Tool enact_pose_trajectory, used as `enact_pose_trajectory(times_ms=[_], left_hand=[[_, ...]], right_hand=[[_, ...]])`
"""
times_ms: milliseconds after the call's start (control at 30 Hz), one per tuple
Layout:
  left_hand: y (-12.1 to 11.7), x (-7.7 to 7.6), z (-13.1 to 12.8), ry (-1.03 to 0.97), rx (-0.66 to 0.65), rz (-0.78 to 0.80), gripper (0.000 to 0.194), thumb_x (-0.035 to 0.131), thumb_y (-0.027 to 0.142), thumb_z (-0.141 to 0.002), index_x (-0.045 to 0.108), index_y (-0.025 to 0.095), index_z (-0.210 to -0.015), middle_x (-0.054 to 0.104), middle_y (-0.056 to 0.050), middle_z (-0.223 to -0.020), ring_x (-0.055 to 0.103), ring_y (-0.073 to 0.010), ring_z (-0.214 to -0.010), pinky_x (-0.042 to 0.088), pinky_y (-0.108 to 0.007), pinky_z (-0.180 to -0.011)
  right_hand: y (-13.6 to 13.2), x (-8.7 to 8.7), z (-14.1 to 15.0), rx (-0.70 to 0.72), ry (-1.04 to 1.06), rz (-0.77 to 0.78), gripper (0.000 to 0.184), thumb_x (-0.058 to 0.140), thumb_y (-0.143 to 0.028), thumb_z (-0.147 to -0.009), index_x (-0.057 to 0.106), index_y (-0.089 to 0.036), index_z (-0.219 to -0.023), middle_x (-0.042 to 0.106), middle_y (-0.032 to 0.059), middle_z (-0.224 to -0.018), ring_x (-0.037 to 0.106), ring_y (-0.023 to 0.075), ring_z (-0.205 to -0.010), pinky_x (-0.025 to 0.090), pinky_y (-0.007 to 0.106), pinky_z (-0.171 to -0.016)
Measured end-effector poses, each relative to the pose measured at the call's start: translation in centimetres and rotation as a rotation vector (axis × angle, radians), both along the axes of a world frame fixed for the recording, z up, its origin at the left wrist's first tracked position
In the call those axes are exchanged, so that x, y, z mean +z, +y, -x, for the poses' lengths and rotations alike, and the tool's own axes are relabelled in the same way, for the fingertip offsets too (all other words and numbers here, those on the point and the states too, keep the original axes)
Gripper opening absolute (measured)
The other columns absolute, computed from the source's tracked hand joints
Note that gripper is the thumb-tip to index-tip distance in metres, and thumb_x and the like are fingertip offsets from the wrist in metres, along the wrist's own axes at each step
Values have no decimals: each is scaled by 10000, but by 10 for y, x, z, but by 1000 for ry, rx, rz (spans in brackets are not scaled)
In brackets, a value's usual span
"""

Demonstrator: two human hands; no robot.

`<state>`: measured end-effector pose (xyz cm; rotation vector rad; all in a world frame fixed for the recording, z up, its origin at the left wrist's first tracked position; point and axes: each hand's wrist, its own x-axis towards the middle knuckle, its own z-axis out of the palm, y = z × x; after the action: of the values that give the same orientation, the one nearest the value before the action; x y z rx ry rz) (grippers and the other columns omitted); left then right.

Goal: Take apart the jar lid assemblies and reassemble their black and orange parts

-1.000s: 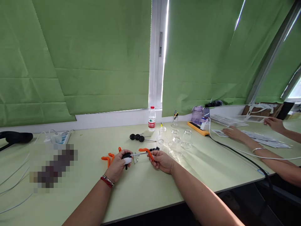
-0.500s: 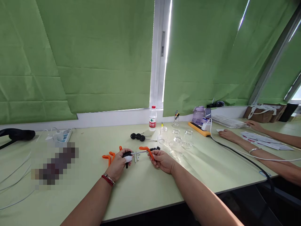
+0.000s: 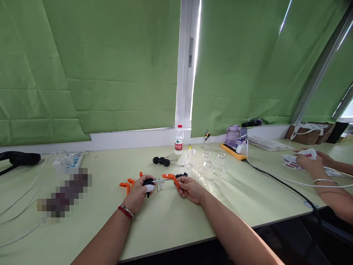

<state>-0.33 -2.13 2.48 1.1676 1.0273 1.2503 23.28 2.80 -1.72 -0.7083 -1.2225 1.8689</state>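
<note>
My left hand (image 3: 138,194) is closed around the black end of a thin metal rod (image 3: 158,180), with something white wrapped on one finger. Between the fingers of my right hand (image 3: 192,189) is an orange bent plastic piece (image 3: 170,177). The rod's far end meets or passes close to this piece; I cannot tell whether it is inside it. More orange bent pieces (image 3: 129,181) lie beside my left hand. Small metal screws (image 3: 159,186) rest on the table between my hands, and small black parts (image 3: 182,174) sit just behind my right fingers.
Metal rods with round black ends (image 3: 161,161) lie farther back, near a water bottle (image 3: 179,140). Several clear glass jars (image 3: 206,167) stand to the right, before an orange power strip (image 3: 233,151). At far right a co-worker's hands (image 3: 310,162) hold white cards (image 3: 309,153).
The orange piece in my right hand has tilted slightly and its free end has dipped a little. The co-worker's hands have drawn together, lifting cards.
</note>
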Motion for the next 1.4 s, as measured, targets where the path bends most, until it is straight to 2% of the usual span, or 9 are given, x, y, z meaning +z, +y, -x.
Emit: enact_pose_trajectory(times_ms=[533,833,933,1200,1400], left_hand=[[3,-6,4,-26,-39,-34,299,557,100,-544,605,197,-824,597,13,-783,476,-110,-637,385,-226,-566],[0,-5,2,2,-74,-31,288,614,98,-562,610,202,-830,602,8,-823,486,-113,-673,391,-222,-579],[-1,-4,2,3,-64,-50,281,639,110,-582,613,212,-842,599,8,-840,495,-122,-700,393,-225,-586],[-4,-1,-3,29,-48,-58,259,684,128,-604,606,208,-839,630,-35,-833,488,-147,-650,387,-273,-585],[-3,-6,-2,98,-111,-86,230,660,165,-673,581,227,-880,613,10,-828,485,-118,-638,388,-254,-616]], right_hand=[[0,-3,0,12,4,-24,318,788,-344,-661,573,-169,-817,548,-17,-642,444,78,-522,283,223,-481],[-3,2,1,36,-16,-39,345,789,-348,-666,613,-165,-900,543,-25,-615,418,55,-468,202,208,-438],[-4,2,1,43,-44,-64,337,779,-360,-680,648,-143,-901,529,-21,-607,414,55,-478,227,210,-443],[-9,6,3,41,-126,-110,344,822,-294,-616,671,-146,-887,552,-18,-657,448,59,-525,287,212,-477],[-12,8,4,60,-146,-146,358,821,-256,-603,683,-132,-910,592,1,-731,476,74,-592,303,217,-519]])
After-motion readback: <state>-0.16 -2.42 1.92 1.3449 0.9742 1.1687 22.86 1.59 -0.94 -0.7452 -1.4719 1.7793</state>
